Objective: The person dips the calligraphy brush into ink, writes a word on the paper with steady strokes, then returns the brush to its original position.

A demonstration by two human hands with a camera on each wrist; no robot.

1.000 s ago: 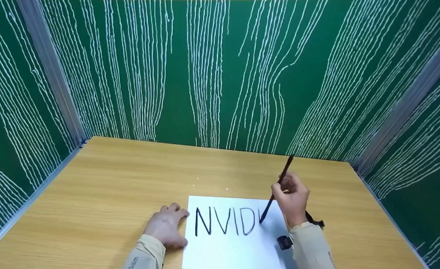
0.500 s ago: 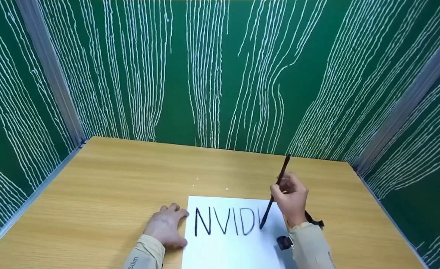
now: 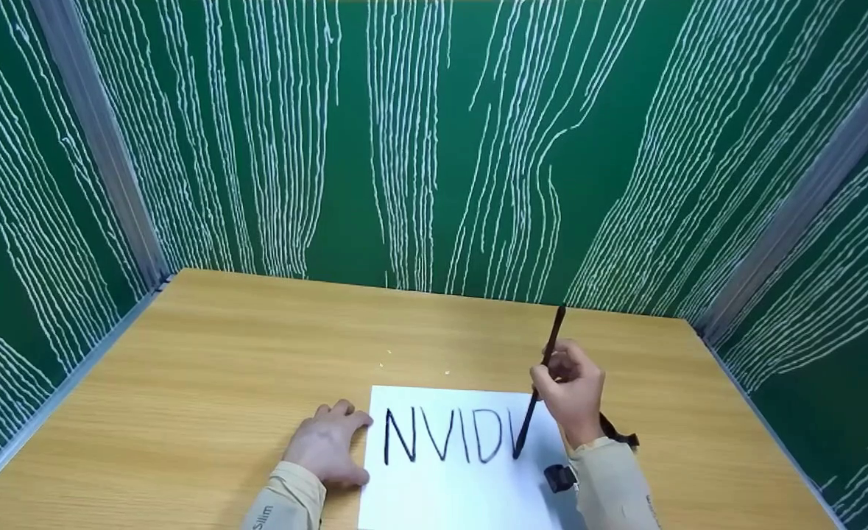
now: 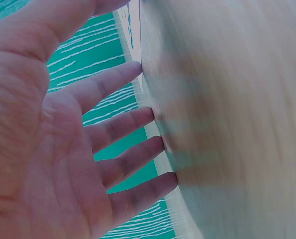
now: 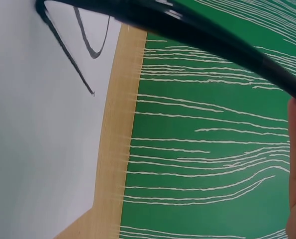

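A white sheet of paper (image 3: 448,493) bears the dark handwritten letters NVID, with another slanted stroke after them. My right hand (image 3: 577,390) pinches a long black pen (image 3: 550,350), its lower tip on the paper at that stroke. From the right wrist, the black pen (image 5: 187,27) crosses the top of the view, and its tip meets the lower end of a dark line (image 5: 68,52). At the paper's left edge, my left hand (image 3: 327,445) rests on the table with thumb and index fingertip right at the border. Its fingers (image 4: 133,194) reach out, spread apart, to the tabletop.
The wooden table (image 3: 257,331) carries a few tiny pale specks (image 3: 447,372) beyond the paper. Green walls (image 3: 603,184) with white wavy lines enclose its back and sides. Below my right wrist sits a small black device (image 3: 560,478), overlapping the paper's right side.
The pen tip has slid a short way down the paper, lengthening the stroke after the D. My right hand has shifted slightly left and the pen stands steeper. The left hand stays put.
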